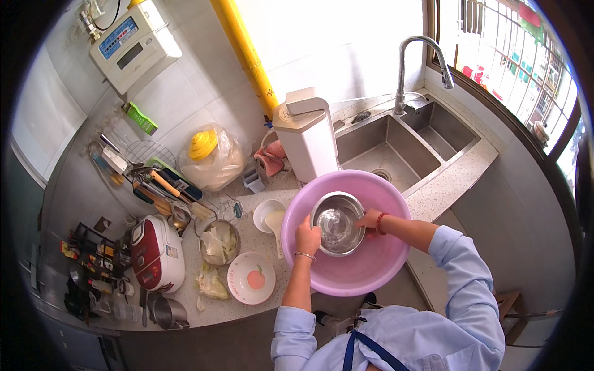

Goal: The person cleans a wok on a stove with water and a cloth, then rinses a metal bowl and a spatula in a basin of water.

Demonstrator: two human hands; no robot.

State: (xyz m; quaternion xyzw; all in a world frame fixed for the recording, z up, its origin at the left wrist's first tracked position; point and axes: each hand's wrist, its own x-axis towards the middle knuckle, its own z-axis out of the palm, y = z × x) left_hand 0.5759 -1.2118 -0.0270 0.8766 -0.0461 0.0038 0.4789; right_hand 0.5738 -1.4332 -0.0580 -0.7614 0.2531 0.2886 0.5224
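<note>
A steel bowl with what looks like clear water in it is inside a large pink plastic basin. My left hand grips the bowl's left rim. My right hand is at the bowl's right rim, its fingertips touching the edge; how firmly they hold is hard to see. The basin stands at the counter's front edge, beside the sink. Just left of it, a white bowl has a pale rice paddle lying across its rim. A white bowl with a peach picture sits nearer the front.
A double steel sink with a tall faucet lies behind and right. A white appliance stands behind the basin. Leftward are a steel pot of cabbage leaves, loose cabbage, a rice cooker and a saucepan.
</note>
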